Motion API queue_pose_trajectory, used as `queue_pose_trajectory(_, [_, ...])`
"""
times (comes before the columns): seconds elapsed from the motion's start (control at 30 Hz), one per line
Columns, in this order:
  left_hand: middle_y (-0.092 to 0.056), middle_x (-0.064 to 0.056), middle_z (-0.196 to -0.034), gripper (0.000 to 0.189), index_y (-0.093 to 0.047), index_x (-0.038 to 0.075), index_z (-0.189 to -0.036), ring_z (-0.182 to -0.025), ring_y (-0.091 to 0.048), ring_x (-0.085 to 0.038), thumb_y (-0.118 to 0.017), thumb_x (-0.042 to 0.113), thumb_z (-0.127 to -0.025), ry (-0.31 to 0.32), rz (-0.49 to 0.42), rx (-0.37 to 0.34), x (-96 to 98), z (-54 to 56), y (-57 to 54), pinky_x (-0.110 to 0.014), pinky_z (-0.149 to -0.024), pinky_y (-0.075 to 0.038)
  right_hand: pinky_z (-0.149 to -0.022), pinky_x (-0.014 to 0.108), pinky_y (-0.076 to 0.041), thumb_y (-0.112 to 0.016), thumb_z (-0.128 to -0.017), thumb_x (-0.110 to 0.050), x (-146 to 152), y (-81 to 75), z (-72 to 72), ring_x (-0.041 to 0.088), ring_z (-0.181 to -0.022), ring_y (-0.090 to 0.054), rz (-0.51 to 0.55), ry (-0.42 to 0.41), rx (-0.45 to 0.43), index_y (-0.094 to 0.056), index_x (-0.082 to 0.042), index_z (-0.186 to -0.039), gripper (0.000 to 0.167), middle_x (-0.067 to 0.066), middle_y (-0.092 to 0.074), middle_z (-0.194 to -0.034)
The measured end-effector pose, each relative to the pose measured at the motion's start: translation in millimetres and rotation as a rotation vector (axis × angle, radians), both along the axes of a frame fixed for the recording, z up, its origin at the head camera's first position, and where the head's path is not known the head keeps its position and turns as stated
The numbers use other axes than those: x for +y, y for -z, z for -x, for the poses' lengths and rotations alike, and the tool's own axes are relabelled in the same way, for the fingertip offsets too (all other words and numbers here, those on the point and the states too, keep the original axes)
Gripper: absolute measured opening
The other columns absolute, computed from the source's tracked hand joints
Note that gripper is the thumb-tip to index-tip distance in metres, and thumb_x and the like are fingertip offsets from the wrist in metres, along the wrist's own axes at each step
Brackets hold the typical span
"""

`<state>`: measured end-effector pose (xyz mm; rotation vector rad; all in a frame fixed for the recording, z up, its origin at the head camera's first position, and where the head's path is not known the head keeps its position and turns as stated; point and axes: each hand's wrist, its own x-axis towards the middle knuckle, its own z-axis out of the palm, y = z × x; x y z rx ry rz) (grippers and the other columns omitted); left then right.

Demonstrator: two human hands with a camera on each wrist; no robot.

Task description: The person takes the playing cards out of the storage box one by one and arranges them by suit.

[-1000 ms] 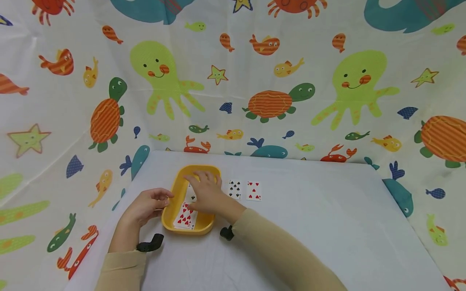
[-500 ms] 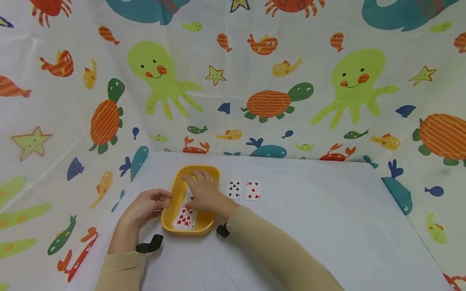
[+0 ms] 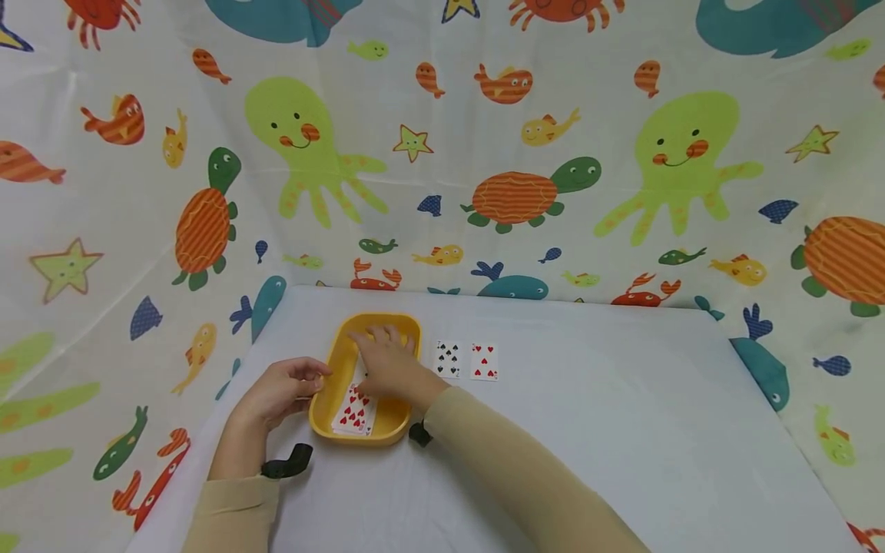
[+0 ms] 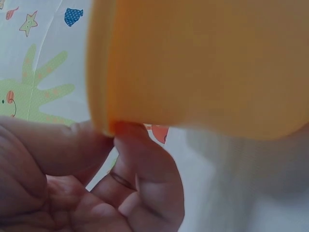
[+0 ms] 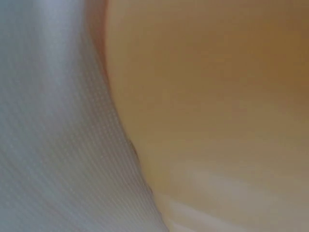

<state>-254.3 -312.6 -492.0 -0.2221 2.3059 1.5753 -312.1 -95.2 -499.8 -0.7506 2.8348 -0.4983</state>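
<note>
A yellow plastic tray (image 3: 359,441) stands at the left of the table, holding playing cards. My left hand (image 3: 280,390) pinches its left rim between thumb and fingers; the left wrist view shows the fingertips at the edge of the tray wall (image 4: 207,63). Over the inside of the tray my right hand (image 3: 396,369) is spread, its fingers toward the far end and its thumb close to the cards. A hearts card (image 3: 354,413) lies uppermost at the near end. Another card beneath the palm is mostly hidden. The right wrist view is filled by the blurred tray wall (image 5: 207,96).
To the right of the tray, a spades card (image 3: 447,359) and a hearts card (image 3: 484,362) lie face up side by side on the white tablecloth (image 3: 622,415). A sea-animal printed curtain (image 3: 442,177) rises behind the table and along its sides.
My right hand has shifted slightly, with its forearm moving left; less of the card under the palm shows. The left hand keeps its hold on the rim.
</note>
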Motion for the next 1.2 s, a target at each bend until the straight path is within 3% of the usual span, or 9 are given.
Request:
queue_pose_trajectory(0.2, [-0.069, -0.019, -0.129, 0.031, -0.067, -0.002, -0.134, -0.093, -0.062, -0.022, -0.066, 0.009, -0.105, -0.010, -0.006, -0.002, 2.8, -4.3, 0.1, -0.028, -0.077, -0.060, -0.128, 0.070, -0.024, -0.089, -0.085, -0.045, 0, 8.3, 0.6, 0.036, -0.158, -0.031, -0.028, 0.000, -0.004, -0.036, -0.037, -0.166, 0.097, 0.004, -0.040, -0.170])
queue_pose_trajectory(0.53, [-0.067, -0.024, -0.134, 0.032, -0.066, -0.003, -0.134, -0.092, -0.064, -0.022, -0.066, 0.007, -0.104, -0.011, -0.027, 0.000, 3.3, -10.6, 0.3, -0.028, -0.077, -0.061, -0.129, 0.069, -0.023, -0.085, -0.089, -0.048, 0, 7.5, -4.0, 0.035, -0.155, -0.034, -0.053, -0.002, -0.015, -0.039, -0.033, -0.165, 0.090, 0.005, -0.044, -0.166])
queue_pose_trajectory(0.97, [-0.067, -0.024, -0.135, 0.031, -0.067, -0.002, -0.133, -0.095, -0.065, -0.024, -0.067, 0.007, -0.103, -0.033, -0.005, -0.010, 5.9, -15.3, -0.2, -0.027, -0.080, -0.062, -0.129, 0.068, -0.025, -0.083, -0.094, -0.041, -2, 7.4, -9.0, 0.032, -0.148, -0.039, -0.081, 0.011, -0.050, -0.043, -0.030, -0.164, 0.081, 0.005, -0.051, -0.160])
queue_pose_trajectory(1.2, [-0.071, -0.018, -0.127, 0.031, -0.067, -0.002, -0.133, -0.095, -0.064, -0.023, -0.068, 0.007, -0.104, -0.038, -0.010, -0.008, 6.3, -16.0, 0.1, -0.028, -0.079, -0.062, -0.129, 0.067, -0.027, -0.084, -0.093, -0.039, -2, 7.1, -10.8, 0.032, -0.147, -0.040, -0.074, 0.019, -0.050, -0.045, -0.029, -0.162, 0.080, 0.005, -0.050, -0.160])
